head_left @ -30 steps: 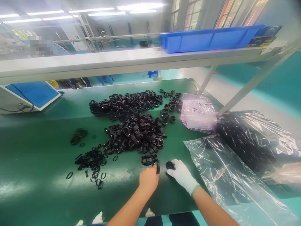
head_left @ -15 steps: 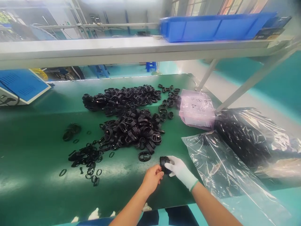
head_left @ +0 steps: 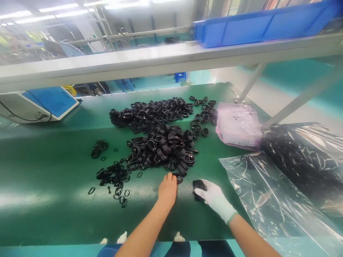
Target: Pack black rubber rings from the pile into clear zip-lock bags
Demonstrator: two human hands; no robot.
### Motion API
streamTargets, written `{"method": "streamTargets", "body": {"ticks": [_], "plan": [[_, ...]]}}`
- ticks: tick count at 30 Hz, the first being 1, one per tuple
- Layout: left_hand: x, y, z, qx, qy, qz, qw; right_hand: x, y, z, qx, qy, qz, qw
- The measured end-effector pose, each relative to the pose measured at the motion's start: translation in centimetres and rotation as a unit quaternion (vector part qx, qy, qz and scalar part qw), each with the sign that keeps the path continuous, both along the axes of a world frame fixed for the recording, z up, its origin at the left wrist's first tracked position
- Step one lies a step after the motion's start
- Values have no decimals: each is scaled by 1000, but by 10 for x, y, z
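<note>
My gloved right hand (head_left: 211, 196) is closed around a ribbed black coil (head_left: 198, 190), holding it just over the green table. My bare left hand (head_left: 168, 189) has its fingers closed at the edge of another oval black coil (head_left: 178, 178), which lies at the front of the large pile of black coils (head_left: 160, 146); its fingertips are partly hidden. Left of the pile is a small heap of thin black rings (head_left: 115, 175), with several loose ones scattered around it.
A clear plastic bag (head_left: 268, 192) lies at the right, beside a larger bag of black items (head_left: 297, 157). Pink plastic bags (head_left: 237, 125) lie behind. A shelf (head_left: 120, 62) with a blue bin (head_left: 254, 26) spans above; a blue-topped box (head_left: 53, 101) stands at the left.
My left hand has left the coil in my right hand and reached forward to the oval coil by the pile. The camera view has swung left; my right hand keeps its coil.
</note>
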State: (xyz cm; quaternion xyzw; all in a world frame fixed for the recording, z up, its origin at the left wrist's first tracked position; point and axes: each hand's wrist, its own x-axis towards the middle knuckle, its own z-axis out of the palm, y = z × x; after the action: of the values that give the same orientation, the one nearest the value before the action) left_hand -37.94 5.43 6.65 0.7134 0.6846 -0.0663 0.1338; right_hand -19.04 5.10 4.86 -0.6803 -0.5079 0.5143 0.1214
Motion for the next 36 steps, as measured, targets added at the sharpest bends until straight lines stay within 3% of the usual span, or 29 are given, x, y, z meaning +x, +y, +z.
{"method": "streamTargets", "body": {"ticks": [4,14,20,28,34,36], "plan": [[-9,11,1,-21,11,-69,997,0,1,4,9,-12,6,1000],[1,-11,-4,14,34,-74,997,-1,-1,9,15,-15,1,1000],[1,-8,-15,44,19,-149,988,0,-2,7,12,-17,-5,1000],[3,-7,-25,57,45,-126,989,0,-2,7,20,1,-12,1000],[1,-8,-1,40,62,-21,997,0,-1,0,22,4,-20,1000],[-3,-5,9,48,56,-19,997,0,-1,-2,21,3,-19,1000]]}}
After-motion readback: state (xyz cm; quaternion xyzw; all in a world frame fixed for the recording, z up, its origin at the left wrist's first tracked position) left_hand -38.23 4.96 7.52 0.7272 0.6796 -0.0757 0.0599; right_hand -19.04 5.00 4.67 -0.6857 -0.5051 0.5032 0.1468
